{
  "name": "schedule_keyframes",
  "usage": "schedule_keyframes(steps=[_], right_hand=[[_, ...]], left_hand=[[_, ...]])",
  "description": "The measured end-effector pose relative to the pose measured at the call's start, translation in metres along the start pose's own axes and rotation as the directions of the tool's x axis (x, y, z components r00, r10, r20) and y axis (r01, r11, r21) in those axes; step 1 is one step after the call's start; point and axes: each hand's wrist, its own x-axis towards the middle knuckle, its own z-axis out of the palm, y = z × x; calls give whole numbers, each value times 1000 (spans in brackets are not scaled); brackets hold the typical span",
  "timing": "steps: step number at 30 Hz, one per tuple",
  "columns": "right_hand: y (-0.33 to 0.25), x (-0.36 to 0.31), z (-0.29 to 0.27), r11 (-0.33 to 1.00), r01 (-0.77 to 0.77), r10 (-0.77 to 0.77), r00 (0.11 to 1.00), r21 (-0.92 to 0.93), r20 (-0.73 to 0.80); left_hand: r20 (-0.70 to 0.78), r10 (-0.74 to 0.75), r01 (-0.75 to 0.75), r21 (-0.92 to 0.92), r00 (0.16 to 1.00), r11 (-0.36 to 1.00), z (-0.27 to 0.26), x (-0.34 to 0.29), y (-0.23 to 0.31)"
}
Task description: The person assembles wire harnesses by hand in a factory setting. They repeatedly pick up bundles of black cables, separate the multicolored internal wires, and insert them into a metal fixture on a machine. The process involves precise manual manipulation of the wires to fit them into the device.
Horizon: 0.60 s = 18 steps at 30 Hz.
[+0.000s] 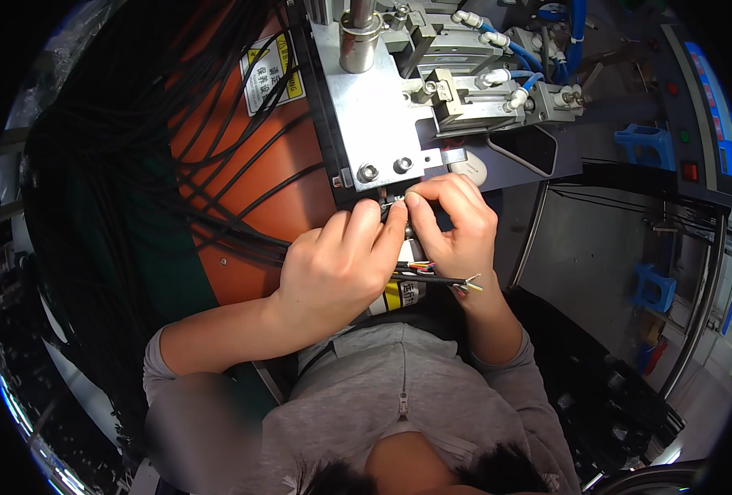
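Both my hands meet at the lower front edge of a metal machine head [370, 115] with two large bolts. My left hand [333, 256] is closed around black cables [432, 280], which run in from the left and come out past its lower fingers. Their stripped ends fan out into thin coloured wires [419, 266]. The left thumb and index finger press together under the head. My right hand [463, 224] pinches there too, its thumb and index tip beside the left fingertips. A small light piece shows between the fingertips, too small to name.
A thick bundle of black cables [135, 99] spreads over the orange surface [254, 186] at left. Pneumatic cylinders [473, 103] with blue hoses stand at back right. A white round case [468, 168] and a phone-shaped dark item [524, 150] lie beside the head. A control panel [700, 115] stands far right.
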Motion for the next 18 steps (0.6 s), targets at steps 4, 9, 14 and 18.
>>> schedule_keyframes(steps=[4,9,14,18], right_hand=[[-9,-7,-5,999,-27,28,999,36,-38],[-6,-8,-5,988,12,-2,998,156,-67],[-1,0,1,998,60,-60,998,-5,-29],[1,-3,-1,999,46,-46,999,6,9]], left_hand=[[-10,-11,10,-78,1000,997,-8,2,4],[-53,25,-29,-77,998,997,-7,1,4],[24,-46,47,-55,999,997,-2,1,3],[37,-53,54,-29,998,998,-4,2,4]])
